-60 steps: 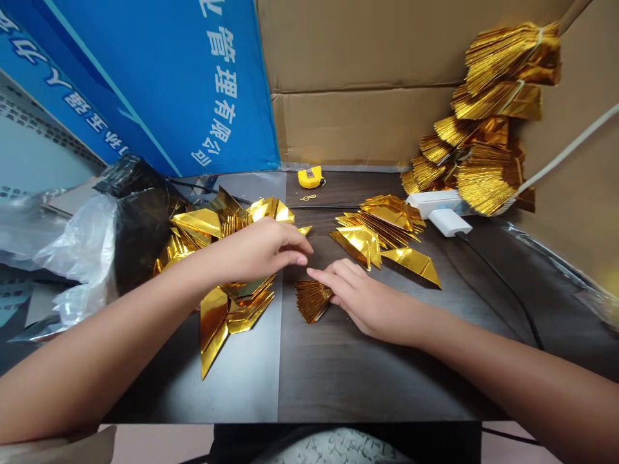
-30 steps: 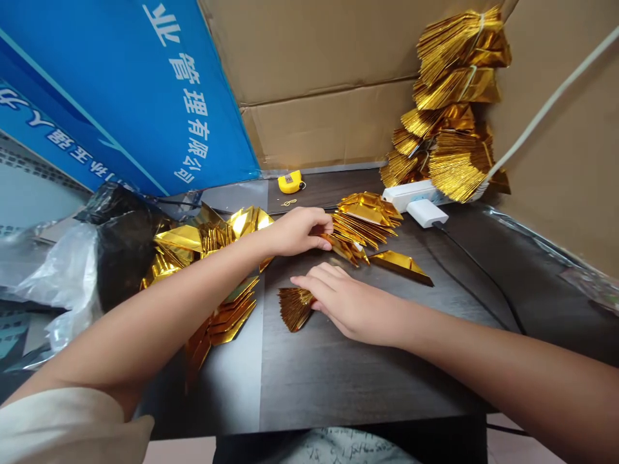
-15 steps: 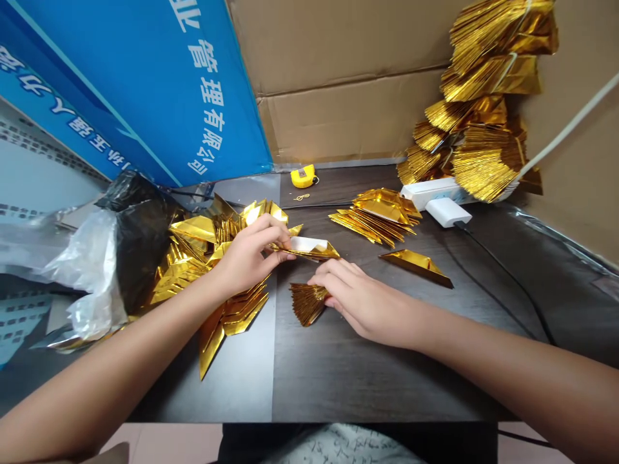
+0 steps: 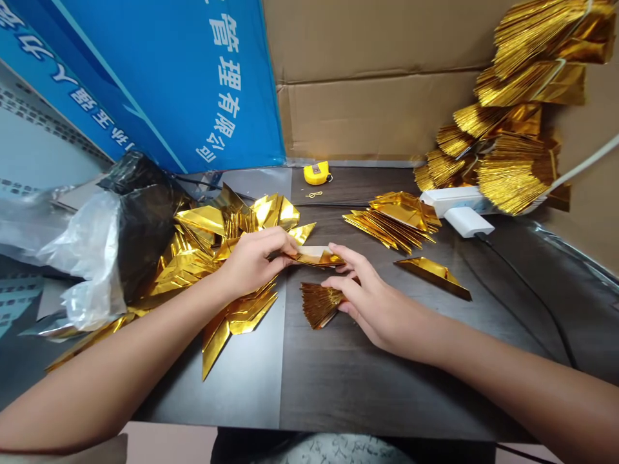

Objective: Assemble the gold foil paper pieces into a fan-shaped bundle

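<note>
Between thumb and fingers, my left hand (image 4: 264, 258) pinches one end of a folded gold foil paper (image 4: 316, 257) with a white inner side showing. My right hand (image 4: 370, 293) has its index finger at the other end of that paper. Its lower fingers and thumb grip a fanned stack of pleated gold foil papers (image 4: 319, 305), held just above or on the dark table. Loose folded gold papers (image 4: 193, 264) lie in a heap beside and under my left wrist. A single folded gold piece (image 4: 434, 278) rests to the right of my right hand.
A stack of folded gold papers (image 4: 394, 222) lies behind my right hand. Tied gold bundles (image 4: 512, 161) are piled at the back right by a white power strip (image 4: 457, 198) and charger (image 4: 468, 222). A yellow tape measure (image 4: 316, 173) and a plastic bag (image 4: 140, 238) are also there.
My right index finger has lifted from the fanned stack to the far end of the folded paper. The whole view has shifted slightly, moving the background to the right.
</note>
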